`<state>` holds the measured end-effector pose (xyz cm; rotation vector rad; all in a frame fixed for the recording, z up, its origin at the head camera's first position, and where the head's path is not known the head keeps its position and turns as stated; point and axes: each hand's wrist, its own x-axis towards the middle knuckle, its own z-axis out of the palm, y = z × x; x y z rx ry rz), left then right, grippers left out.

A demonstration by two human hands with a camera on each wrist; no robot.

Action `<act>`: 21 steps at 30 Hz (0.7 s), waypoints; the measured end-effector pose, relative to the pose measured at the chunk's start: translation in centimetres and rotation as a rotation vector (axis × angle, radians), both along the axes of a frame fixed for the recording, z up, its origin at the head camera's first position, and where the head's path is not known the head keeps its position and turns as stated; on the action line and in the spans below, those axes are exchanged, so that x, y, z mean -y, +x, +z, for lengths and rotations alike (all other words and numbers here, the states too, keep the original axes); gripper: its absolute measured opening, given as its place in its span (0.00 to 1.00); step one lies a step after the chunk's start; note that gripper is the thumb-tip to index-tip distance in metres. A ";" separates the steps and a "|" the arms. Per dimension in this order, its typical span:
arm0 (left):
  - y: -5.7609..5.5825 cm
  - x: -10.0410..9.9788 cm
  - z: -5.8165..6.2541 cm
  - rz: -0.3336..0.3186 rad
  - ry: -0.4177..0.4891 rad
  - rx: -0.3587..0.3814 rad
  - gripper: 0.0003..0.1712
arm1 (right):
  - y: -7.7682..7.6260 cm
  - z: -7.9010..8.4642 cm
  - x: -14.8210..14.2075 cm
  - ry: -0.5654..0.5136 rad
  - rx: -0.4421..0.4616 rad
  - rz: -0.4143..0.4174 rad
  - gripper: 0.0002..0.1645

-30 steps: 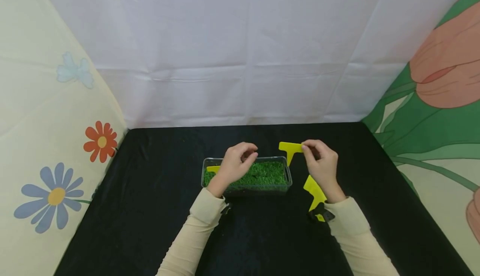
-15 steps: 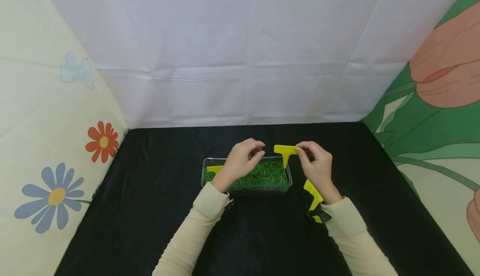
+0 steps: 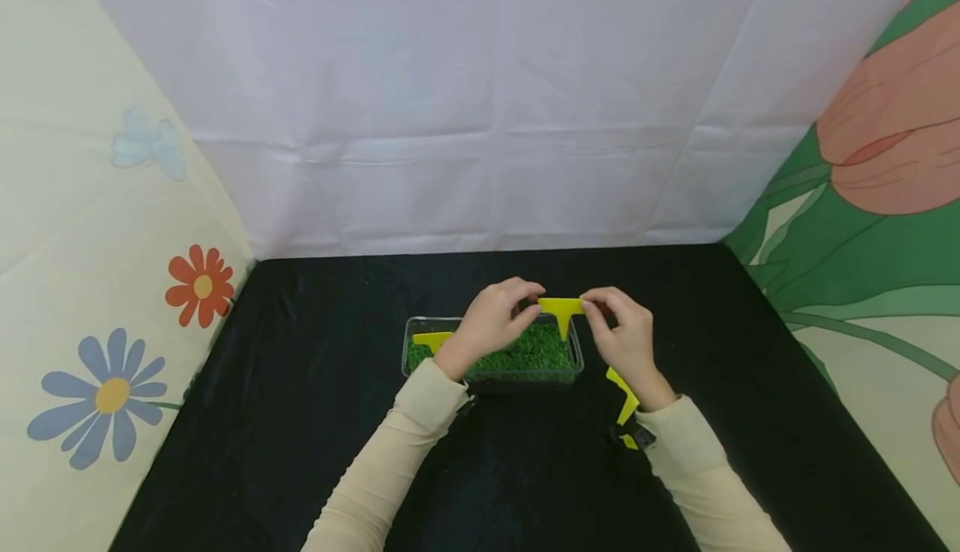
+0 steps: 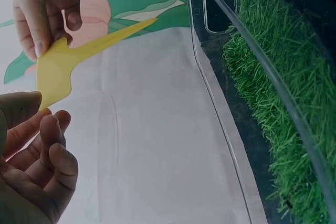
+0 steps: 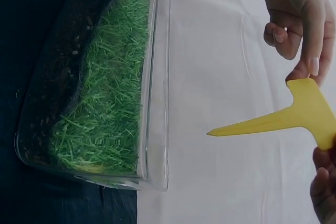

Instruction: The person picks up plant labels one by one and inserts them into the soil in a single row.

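Note:
Both hands hold one yellow T-shaped plant label [image 3: 561, 308] above the right end of a clear plastic planter box [image 3: 517, 377] of green grass [image 4: 286, 93]. My left hand [image 3: 495, 318] pinches one end of the label's head between thumb and finger. At the opposite end, my right hand [image 3: 624, 331] pinches it too. The label's pointed stem [image 5: 247, 126] hangs downward, apart from the grass. Another yellow plant label [image 3: 432, 340] stands at the planter's left end, partly behind the left hand.
More yellow labels [image 3: 622, 395] lie on the black tablecloth [image 3: 525, 477] below the right wrist, partly hidden by it; their number cannot be told. Dark soil [image 5: 73, 51] shows through the planter's side. A white cloth [image 3: 480, 118] hangs behind the table.
The right hand has brought the label leftward over the planter's right end. The left hand has moved right and taken hold of the label's free end.

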<state>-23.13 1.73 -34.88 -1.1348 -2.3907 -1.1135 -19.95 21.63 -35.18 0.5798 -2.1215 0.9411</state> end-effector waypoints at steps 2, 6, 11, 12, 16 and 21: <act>0.0 -0.1 0.0 0.004 -0.010 -0.012 0.12 | 0.0 -0.1 0.1 0.009 0.003 0.008 0.08; 0.1 -0.3 0.1 0.004 -0.033 -0.028 0.10 | 0.0 -0.3 0.2 0.025 -0.005 0.024 0.03; 0.2 -0.5 0.0 0.004 -0.071 -0.030 0.08 | 0.1 -0.6 0.2 0.033 -0.020 0.059 0.02; 0.2 -0.5 0.0 0.005 -0.078 -0.030 0.08 | 0.1 -0.6 0.2 0.031 -0.024 0.066 0.03; 0.3 -0.4 -0.2 0.003 -0.088 -0.037 0.07 | 0.1 -0.7 0.4 0.024 -0.044 0.082 0.05; 0.5 -0.4 -0.3 0.003 -0.099 -0.070 0.07 | 0.2 -0.9 0.4 0.021 -0.030 0.089 0.03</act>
